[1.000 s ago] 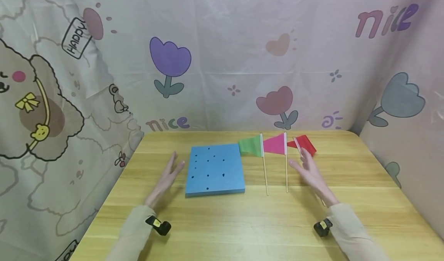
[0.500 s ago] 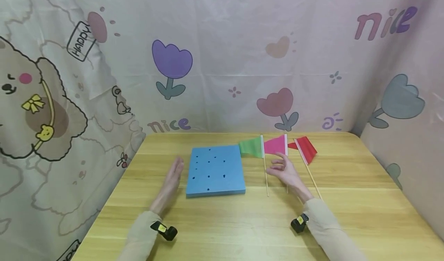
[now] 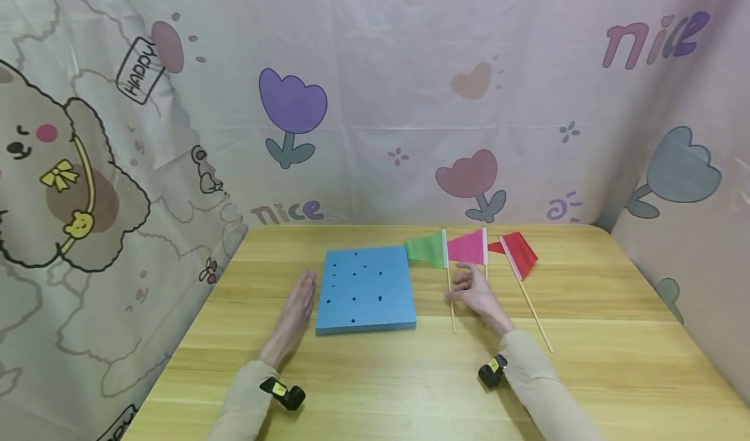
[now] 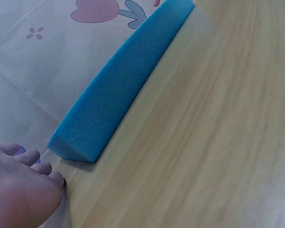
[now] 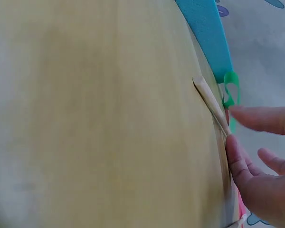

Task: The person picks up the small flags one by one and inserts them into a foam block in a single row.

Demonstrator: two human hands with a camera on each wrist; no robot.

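A blue foam block (image 3: 366, 314) with several small dark holes in its top lies flat on the table. My left hand (image 3: 295, 307) is beside the block's left edge, fingers extended and holding nothing. To the block's right lies a green flag (image 3: 426, 250) on a thin wooden stick (image 3: 453, 317). My right hand (image 3: 477, 296) reaches over this stick with thumb and fingers apart. In the right wrist view, the fingertips (image 5: 232, 142) are right at the stick, which runs into the gap below the thumb. Beyond it lies a pink flag (image 3: 469, 248), its stick partly hidden by the hand.
A red flag (image 3: 521, 253) on a slanted stick (image 3: 533, 309) lies to the right of my right hand. The wooden table (image 3: 398, 389) ends at a printed curtain (image 3: 375, 102) behind and at the sides. A small black camera sits on each wrist.
My right hand has moved left from the red flag, past the pink one, down to the green flag's stick. My left hand has shifted slightly right, closer to the block, its fingers drawn together.
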